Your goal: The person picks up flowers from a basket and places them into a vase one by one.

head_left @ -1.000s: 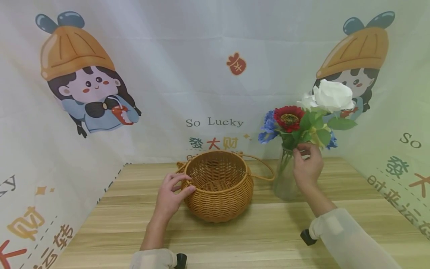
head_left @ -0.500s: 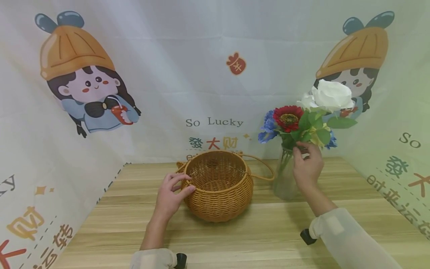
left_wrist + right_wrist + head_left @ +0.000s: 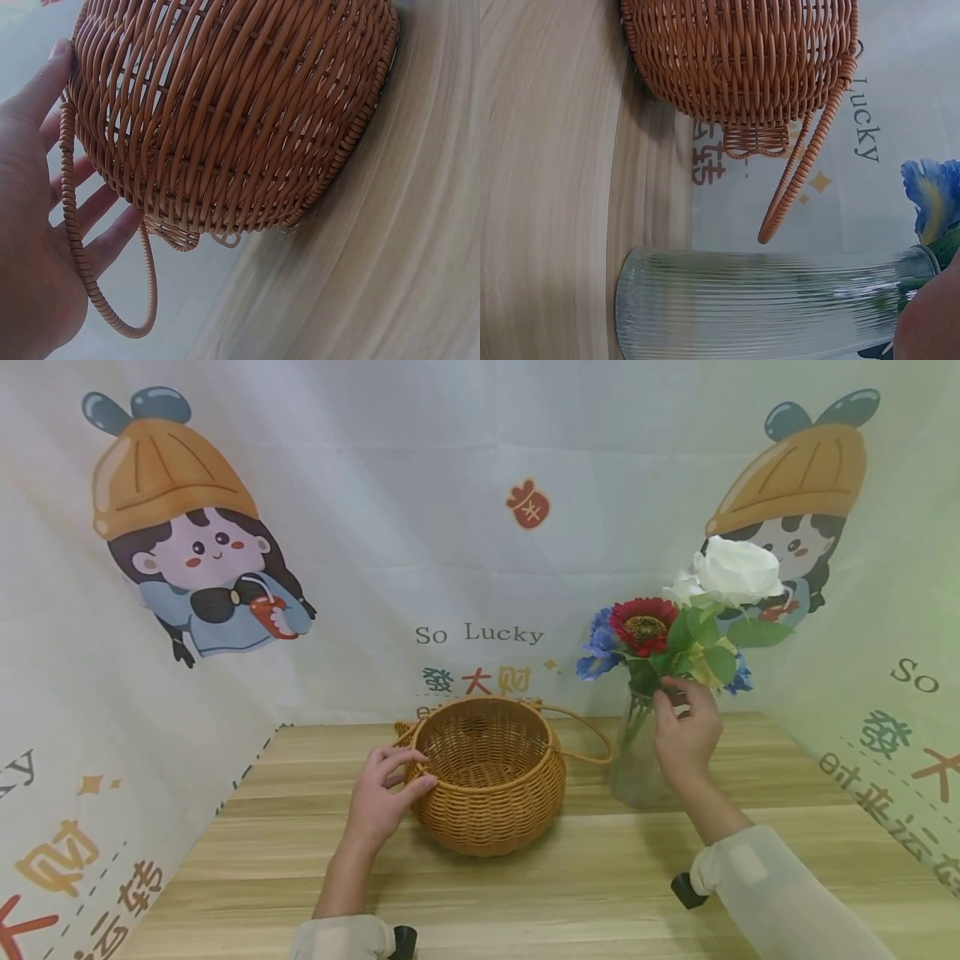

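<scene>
Right hand (image 3: 686, 735) hides stems — flowers (image 3: 678, 627) in vase (image 3: 636, 760).

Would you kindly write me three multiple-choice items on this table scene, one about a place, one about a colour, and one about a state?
1. Where does the glass vase stand relative to the wicker basket?
A. To its right
B. To its left
C. Inside it

2. What colour is the topmost flower in the bunch?
A. Red
B. White
C. Purple

3. What is in the basket?
A. A bunch of flowers
B. A glass vase
C. Nothing that can be seen

Answers:
1. A, since the head view shows the vase on the wooden table beside the basket's right side, where the right hand is at the stems at the vase's mouth.
2. B, since the white rose stands above the red flower and the blue flowers.
3. C, since only bare weave shows inside, while the left hand holds its rim.
</scene>
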`<state>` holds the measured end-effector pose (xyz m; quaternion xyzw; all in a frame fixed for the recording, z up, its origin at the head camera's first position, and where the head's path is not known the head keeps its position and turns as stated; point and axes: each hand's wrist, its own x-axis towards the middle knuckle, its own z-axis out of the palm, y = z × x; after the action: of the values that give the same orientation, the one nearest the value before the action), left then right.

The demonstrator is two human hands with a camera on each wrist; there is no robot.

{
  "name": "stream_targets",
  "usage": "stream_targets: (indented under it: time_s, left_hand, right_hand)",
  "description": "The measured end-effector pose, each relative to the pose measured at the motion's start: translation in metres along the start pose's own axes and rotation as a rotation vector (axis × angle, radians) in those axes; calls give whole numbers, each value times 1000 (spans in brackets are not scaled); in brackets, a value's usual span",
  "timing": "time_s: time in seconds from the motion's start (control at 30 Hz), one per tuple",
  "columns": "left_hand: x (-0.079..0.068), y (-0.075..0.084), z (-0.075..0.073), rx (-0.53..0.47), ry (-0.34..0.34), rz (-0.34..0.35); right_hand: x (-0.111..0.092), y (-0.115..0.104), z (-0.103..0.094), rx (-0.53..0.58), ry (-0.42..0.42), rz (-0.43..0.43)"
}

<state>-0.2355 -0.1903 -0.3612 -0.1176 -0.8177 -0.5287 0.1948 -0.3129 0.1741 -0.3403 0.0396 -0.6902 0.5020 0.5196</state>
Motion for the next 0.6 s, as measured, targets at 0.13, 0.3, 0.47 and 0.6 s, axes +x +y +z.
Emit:
stream_targets:
  time_s: [0.13,0.3,0.47,0.6]
  left_hand:
    - [0,-1,0,-2,3,11]
    - [3,-11,2,-10,2,6]
    - [8,-33,5,-9,17,11]
    - [10,-40,6,1,22,16]
  right_hand:
    - [2,1,-1,-33,-33,9]
    - [3,2,-2,-51,-42,-7]
    - [3,3,-3,-72,-53,-23]
    - [3,2,-3,-84,-66,-25]
